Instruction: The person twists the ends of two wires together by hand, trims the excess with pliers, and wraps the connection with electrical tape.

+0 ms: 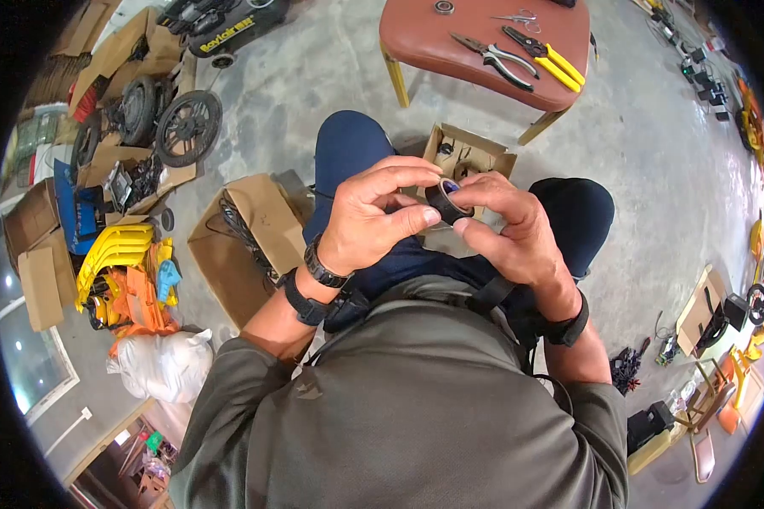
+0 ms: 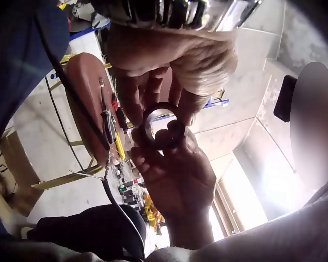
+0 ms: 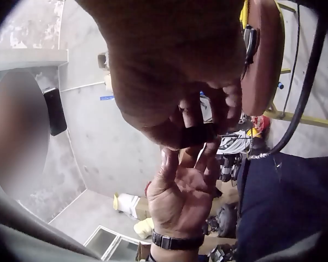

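Note:
A small roll of black tape [image 1: 444,199] is held above my lap between both hands. My left hand [image 1: 427,195] pinches its near side with thumb and curled fingers. From the right, my right hand [image 1: 469,206] grips the roll with fingers over its top and thumb below. The left wrist view looks through the roll [image 2: 162,126] as a dark ring, with left fingers [image 2: 132,98] above and the right hand [image 2: 175,174] below. The right wrist view shows the roll [image 3: 201,134] mostly hidden under the right hand [image 3: 175,82], and the left hand [image 3: 180,191] reaches up to it.
A brown-topped stool [image 1: 424,38] ahead carries grey pliers [image 1: 494,59], yellow-handled pliers [image 1: 547,56], scissors [image 1: 518,18] and a metal ring [image 1: 443,8]. Open cardboard boxes [image 1: 246,229] lie by my knees. Wheels [image 1: 187,127] and yellow plastic parts [image 1: 115,254] clutter the left floor.

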Demonstrator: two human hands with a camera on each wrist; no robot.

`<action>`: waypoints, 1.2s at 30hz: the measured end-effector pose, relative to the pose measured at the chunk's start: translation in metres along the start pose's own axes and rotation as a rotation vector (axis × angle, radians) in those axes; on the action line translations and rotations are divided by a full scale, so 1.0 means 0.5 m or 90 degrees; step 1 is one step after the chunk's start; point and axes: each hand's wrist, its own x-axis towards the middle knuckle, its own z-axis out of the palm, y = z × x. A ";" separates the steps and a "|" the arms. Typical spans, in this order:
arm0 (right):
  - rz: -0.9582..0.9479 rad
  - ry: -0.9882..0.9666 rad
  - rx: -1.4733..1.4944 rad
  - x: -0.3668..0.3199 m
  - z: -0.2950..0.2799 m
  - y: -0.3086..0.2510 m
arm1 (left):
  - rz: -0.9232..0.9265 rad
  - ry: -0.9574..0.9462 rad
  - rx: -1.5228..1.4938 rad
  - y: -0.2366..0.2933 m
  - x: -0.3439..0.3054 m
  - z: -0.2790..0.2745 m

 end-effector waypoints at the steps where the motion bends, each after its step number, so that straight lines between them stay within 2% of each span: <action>1: -0.003 -0.005 -0.009 0.001 -0.003 0.000 | -0.005 -0.007 0.004 0.002 0.000 -0.001; 6: -0.004 -0.014 -0.023 -0.001 -0.010 0.001 | -0.008 -0.017 0.011 -0.001 -0.003 -0.001; 21: 0.049 -0.031 -0.031 0.003 -0.016 -0.012 | -0.150 -0.019 0.071 0.016 -0.010 0.005; 24: 0.022 -0.029 -0.066 0.004 -0.016 -0.014 | -0.130 -0.037 0.154 0.011 -0.009 -0.001; 27: -0.010 -0.084 -0.102 0.009 -0.024 -0.013 | -0.203 -0.043 0.103 0.016 -0.012 0.003; 36: -0.019 -0.150 -0.128 0.016 -0.030 -0.030 | -0.221 -0.085 0.007 -0.001 -0.019 -0.001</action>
